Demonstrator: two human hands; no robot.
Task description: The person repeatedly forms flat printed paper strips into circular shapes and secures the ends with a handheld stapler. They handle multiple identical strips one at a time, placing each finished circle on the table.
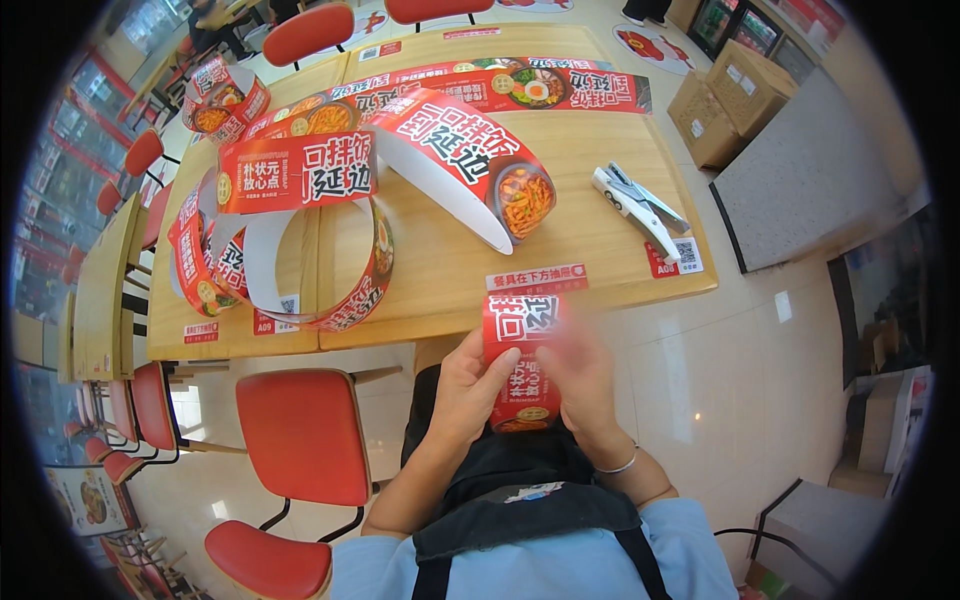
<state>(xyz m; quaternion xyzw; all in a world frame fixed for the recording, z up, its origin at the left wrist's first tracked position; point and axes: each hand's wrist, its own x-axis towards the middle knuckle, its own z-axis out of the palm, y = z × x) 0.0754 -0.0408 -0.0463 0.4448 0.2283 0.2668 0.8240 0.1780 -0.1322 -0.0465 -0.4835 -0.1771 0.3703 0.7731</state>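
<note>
Close in front of my body, at the near edge of the table, I hold a red printed paper strip (pixel 518 385). My left hand (pixel 466 380) grips its left side, thumb lying on the printed face. On its right side is my right hand (pixel 582 385), with fingers partly smeared by motion around the strip's edge. Beyond them, a long red paper strip (pixel 470 150) curves across the wooden table (pixel 440 265). To its left sit paper bands bent into loops (pixel 300 172). A white stapler (pixel 638 216) lies on the table's right side.
More red strips (pixel 570 88) lie flat along the far side, and a rolled band (pixel 225 100) stands at the far left. A red chair (pixel 303 435) is beside me on the left. Cardboard boxes (pixel 735 100) and a grey panel (pixel 820 180) stand to the right.
</note>
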